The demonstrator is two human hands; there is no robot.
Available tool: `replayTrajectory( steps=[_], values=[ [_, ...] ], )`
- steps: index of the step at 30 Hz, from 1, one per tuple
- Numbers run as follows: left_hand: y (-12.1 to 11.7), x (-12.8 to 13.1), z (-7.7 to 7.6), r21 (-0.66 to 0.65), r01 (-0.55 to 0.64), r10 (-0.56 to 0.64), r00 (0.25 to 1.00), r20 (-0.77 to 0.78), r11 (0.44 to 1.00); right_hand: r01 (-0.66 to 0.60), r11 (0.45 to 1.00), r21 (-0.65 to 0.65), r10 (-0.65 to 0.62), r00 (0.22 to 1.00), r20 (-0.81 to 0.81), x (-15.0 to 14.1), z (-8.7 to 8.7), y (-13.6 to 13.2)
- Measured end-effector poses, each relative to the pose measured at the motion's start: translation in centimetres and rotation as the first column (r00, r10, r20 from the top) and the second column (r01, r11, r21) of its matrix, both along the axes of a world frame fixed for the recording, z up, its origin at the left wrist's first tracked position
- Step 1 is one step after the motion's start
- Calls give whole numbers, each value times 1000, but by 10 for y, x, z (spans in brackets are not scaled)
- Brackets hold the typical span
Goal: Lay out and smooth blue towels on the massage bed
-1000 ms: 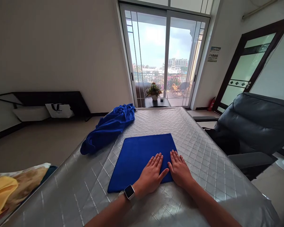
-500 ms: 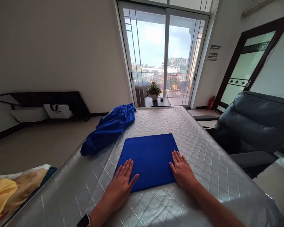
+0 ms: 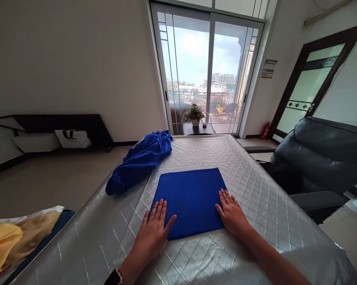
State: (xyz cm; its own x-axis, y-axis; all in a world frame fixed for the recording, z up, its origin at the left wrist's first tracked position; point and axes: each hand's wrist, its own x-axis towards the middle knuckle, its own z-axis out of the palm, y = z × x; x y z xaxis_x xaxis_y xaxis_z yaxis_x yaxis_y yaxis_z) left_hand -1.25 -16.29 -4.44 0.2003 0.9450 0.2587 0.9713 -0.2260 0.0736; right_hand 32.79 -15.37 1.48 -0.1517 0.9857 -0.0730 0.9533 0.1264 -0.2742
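A folded blue towel (image 3: 190,202) lies flat in the middle of a quilted silver table cover (image 3: 264,225). My left hand (image 3: 153,229) rests palm down on the towel's lower left corner, fingers spread. My right hand (image 3: 232,211) lies flat at the towel's right edge, its fingertips on the blue fabric. Neither hand grips anything. A crumpled blue cloth (image 3: 138,162) sits farther away on the left edge of the table, apart from both hands. A watch (image 3: 113,278) shows at the bottom edge on my left wrist.
A dark leather armchair (image 3: 318,162) stands beyond the right side of the table. A yellow-patterned cushion (image 3: 9,241) lies at the lower left. Ahead, a potted plant (image 3: 194,116) stands on a small dark table (image 3: 198,129) before glass balcony doors (image 3: 208,67).
Over the last second my left hand slid left and toward me, from the towel's middle to its lower left corner. My right hand stayed nearly still. The crumpled cloth looks unmoved.
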Motion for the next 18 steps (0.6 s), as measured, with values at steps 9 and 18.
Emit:
replayTrajectory(
  steps=[9, 18],
  values=[
    [0, 5, 6, -39, -26, 26, 1000, 2, 999, -28, 999, -40, 28, 1000, 4, 3, 9, -22],
    [-1, -1, 0, 25, 38, -38, 999, 12, 999, -20, 1000, -13, 20, 1000, -11, 2, 0, -36]
  ],
)
